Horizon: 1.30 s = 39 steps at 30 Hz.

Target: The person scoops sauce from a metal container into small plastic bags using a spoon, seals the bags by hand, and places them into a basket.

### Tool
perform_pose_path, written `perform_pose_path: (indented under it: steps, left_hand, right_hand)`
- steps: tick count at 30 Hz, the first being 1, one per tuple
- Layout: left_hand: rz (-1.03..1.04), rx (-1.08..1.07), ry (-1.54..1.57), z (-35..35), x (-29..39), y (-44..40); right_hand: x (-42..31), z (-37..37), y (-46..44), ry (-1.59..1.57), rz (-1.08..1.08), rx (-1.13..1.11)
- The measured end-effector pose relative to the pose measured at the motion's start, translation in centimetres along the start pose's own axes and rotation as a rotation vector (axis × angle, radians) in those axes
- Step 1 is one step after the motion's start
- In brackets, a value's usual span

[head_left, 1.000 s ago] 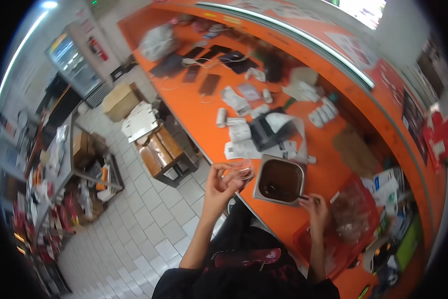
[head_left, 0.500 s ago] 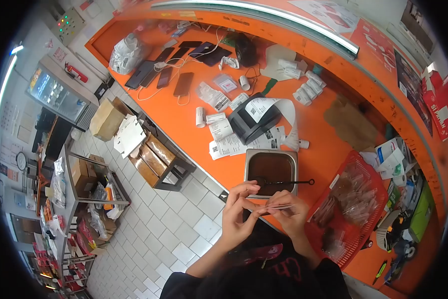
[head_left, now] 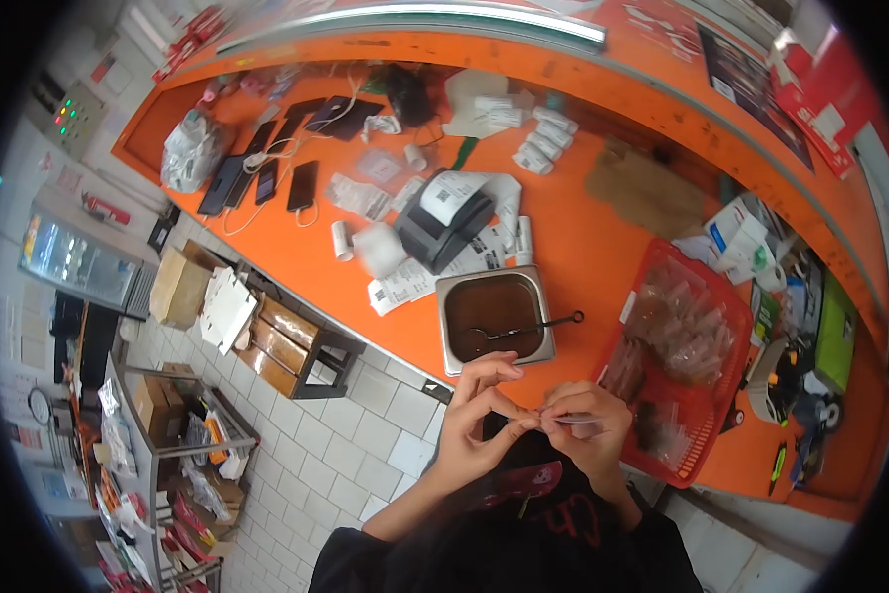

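Left hand [head_left: 481, 420] and right hand [head_left: 588, 427], thumbs and fingertips pinched nearly closed, meet on a small bag [head_left: 573, 419] just off the counter's [head_left: 583, 212] front edge. Beside them, the tub [head_left: 496, 318] of brown sauce [head_left: 484, 306], spoon [head_left: 529, 328] inside, sits near that edge, left of the red basket [head_left: 690, 460].

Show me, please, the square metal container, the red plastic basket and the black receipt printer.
Square metal container [head_left: 489, 277], head view, far rim.
Red plastic basket [head_left: 707, 427], head view, right wall.
Black receipt printer [head_left: 429, 237], head view, dark casing.
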<state>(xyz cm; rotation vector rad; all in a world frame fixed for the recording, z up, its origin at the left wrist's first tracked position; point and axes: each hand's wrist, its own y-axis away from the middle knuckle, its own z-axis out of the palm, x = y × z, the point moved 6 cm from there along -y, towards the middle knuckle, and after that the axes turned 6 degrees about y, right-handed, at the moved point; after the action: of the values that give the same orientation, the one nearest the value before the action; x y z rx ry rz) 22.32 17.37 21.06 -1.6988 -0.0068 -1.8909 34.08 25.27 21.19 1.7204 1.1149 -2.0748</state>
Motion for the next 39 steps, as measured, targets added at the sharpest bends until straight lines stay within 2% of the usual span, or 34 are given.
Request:
perform_pose_path:
  steps: [4,7,10,13,15,16,17,18,19,20,21,23,24,26,28,30,31,33,34,36,37,38,39]
  left_hand:
    - [-0.102,-0.157,0.006,1.7,-0.5,0.2]
    - [-0.021,-0.221,-0.192,2.8,-0.2,0.3]
    - [-0.183,-0.129,0.024,3.2,-1.7,0.6]
    - [-0.287,-0.147,0.081,4.1,-3.6,0.6]
    - [-0.249,-0.247,0.038,5.4,-4.7,-0.1]
    - [-0.205,-0.334,-0.018,6.1,-5.0,-0.4]
    - [-0.212,-0.334,-0.017,6.3,-5.4,-0.8]
    - [-0.322,-0.324,-0.044,6.4,-6.3,-1.1]
    - [-0.431,-0.314,-0.072,6.3,-7.2,-1.2]
    - [-0.436,-0.312,-0.073,5.9,-7.6,-1.5]
    - [-0.41,-0.254,-0.11,4.5,-7.8,-1.9]
    - [-0.426,-0.139,-0.107,1.2,-8.8,-2.2]
    - [-0.462,-0.077,-0.069,-0.6,-9.4,-2.3]
    - [-0.471,0.016,-0.126,-3.9,-9.7,-2.5]
    - [-0.453,0.114,-0.158,-6.7,-9.3,-2.5]
    - [-0.438,0.194,-0.191,-9.2,-9.0,-2.3]
    - [-0.438,0.241,-0.204,-10.3,-8.9,-2.1]
    - [-0.433,0.299,-0.264,-12.3,-9.1,-1.5]
    - [-0.441,0.327,-0.311,-13.3,-9.3,-1.2]
    - [-0.41,0.37,-0.366,-15.1,-10.1,-0.8]
    - [-0.383,0.373,-0.464,-16.0,-10.4,-0.8]
    - [-0.358,0.373,-0.562,-16.6,-10.3,-1.0]
    - [-0.335,0.383,-0.628,-17.0,-10.1,-1.5]
  right_hand:
    - [-1.2,-1.5,1.7,0.091,0.071,0.064]
    - [-1.5,-3.1,3.2,0.218,0.113,0.122]
    - [-2.6,-5.4,4.3,0.349,0.082,0.211]
    - [-2.6,-7.4,5.8,0.437,0.106,0.245]
    - [-2.5,-8.2,6.6,0.466,0.111,0.246]
    - [-2.6,-9.0,7.2,0.562,0.134,0.288]
    - [-2.7,-9.8,7.8,0.657,0.156,0.328]
    - [-2.6,-10.5,8.5,0.655,0.162,0.327]
    - [-2.3,-12.2,9.9,0.703,0.285,0.473]
    - [-2.0,-13.8,11.4,0.749,0.408,0.619]
    - [-1.6,-14.4,12.1,0.747,0.413,0.615]
    - [-0.2,-16.5,14.6,0.705,0.533,0.818]
    - [0.8,-16.8,15.3,0.693,0.529,0.801]
    - [4.1,-18.0,18.0,0.434,0.501,0.936]
    - [8.6,-22.3,23.4,0.912,0.568,0.639]
    - [11.5,-25.3,26.5,1.216,0.855,0.383]
    - [13.0,-27.2,28.1,1.207,0.831,0.357]
    - [16.4,-29.2,29.8,1.422,1.209,0.035]
    - [16.7,-28.9,28.7,1.421,1.188,0.017]
    - [11.1,-25.0,20.8,1.477,0.856,0.316]
    - [12.4,-25.9,21.2,1.352,0.525,0.457]
    - [12.3,-25.6,19.9,1.347,0.51,0.445]
    - [12.7,-25.3,19.0,1.24,0.658,0.374]
